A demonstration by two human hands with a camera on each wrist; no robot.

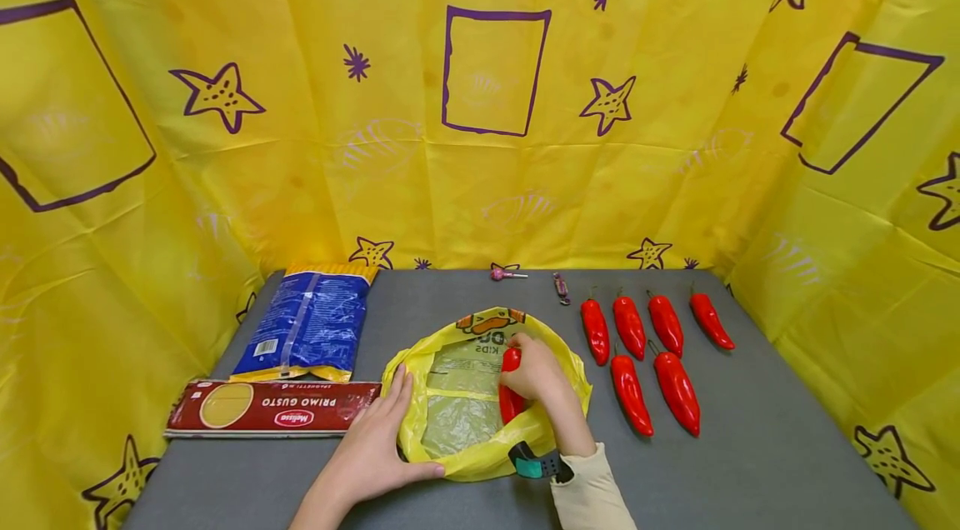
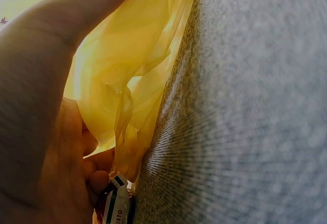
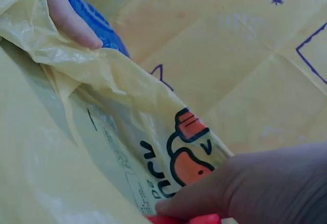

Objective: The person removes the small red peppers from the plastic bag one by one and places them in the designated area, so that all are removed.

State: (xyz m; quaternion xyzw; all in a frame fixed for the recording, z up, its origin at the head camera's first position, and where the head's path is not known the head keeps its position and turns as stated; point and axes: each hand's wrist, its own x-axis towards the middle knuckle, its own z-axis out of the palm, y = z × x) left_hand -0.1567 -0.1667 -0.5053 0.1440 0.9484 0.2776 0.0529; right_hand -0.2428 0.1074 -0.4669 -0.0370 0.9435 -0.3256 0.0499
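Observation:
A yellow plastic bag (image 1: 415,422) with a printed duck stands open-mouthed on the table between the hands. My left hand (image 1: 375,442) rests against its outer left side, fingers extended along the rim and thumb stretched across the front. Inside the mouth, at the right, my right hand (image 1: 536,372) grips a red pepper (image 1: 511,401) from above. In the right wrist view only a small red part of that pepper (image 3: 204,219) shows under the thumb. Several similar red peppers (image 1: 630,392) lie to the bag's right, stems pointing away.
Left of the bag lies a dark red spaghetti packet (image 1: 255,409), with a blue packet (image 1: 311,326) behind it. A lollipop (image 1: 506,273) and a wrapped candy (image 1: 561,288) lie near the back edge. Yellow patterned cloth (image 1: 495,197) encloses the grey table (image 1: 780,447) at back and sides.

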